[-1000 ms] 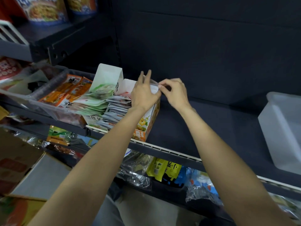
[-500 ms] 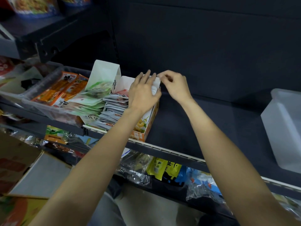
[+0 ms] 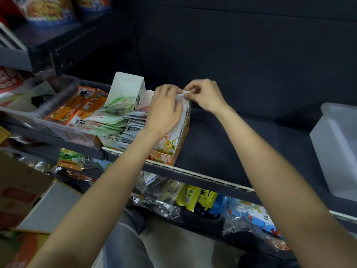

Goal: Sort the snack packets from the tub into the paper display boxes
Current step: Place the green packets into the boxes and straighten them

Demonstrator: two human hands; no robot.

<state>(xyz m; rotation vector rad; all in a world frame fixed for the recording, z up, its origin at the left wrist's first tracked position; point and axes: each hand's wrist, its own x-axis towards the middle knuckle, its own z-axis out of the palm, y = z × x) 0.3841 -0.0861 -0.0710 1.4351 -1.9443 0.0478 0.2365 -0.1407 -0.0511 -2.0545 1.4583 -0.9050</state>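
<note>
Head cam, looking down at a dark shelf (image 3: 222, 144). Both hands are at the back end of an orange paper display box (image 3: 173, 149) that sits at the shelf's front edge, left of the middle. The left hand (image 3: 164, 111) lies over the top of the box with the fingers curled down onto a white packet (image 3: 182, 97) at the box's rear wall. Looks like it's gripping it, though the frame is a bit blurry there. The right hand (image 3: 204, 95) pinches the top corner of that same white packet between thumb and fingertips.

Just left of the orange box there's a row of grey-white packets (image 3: 133, 122) standing packed together, then a green-and-white display box (image 3: 127, 89) with its tall back flap up and green packets (image 3: 108, 120) fanned out in front of it. Further left, orange packets (image 3: 77, 105) lie in a clear tray (image 3: 48, 124).

A translucent white tub (image 3: 336, 151) stands at the right end of the shelf, well apart from the hands. The shelf below holds yellow and blue bags in clear wrap (image 3: 202, 200).
</note>
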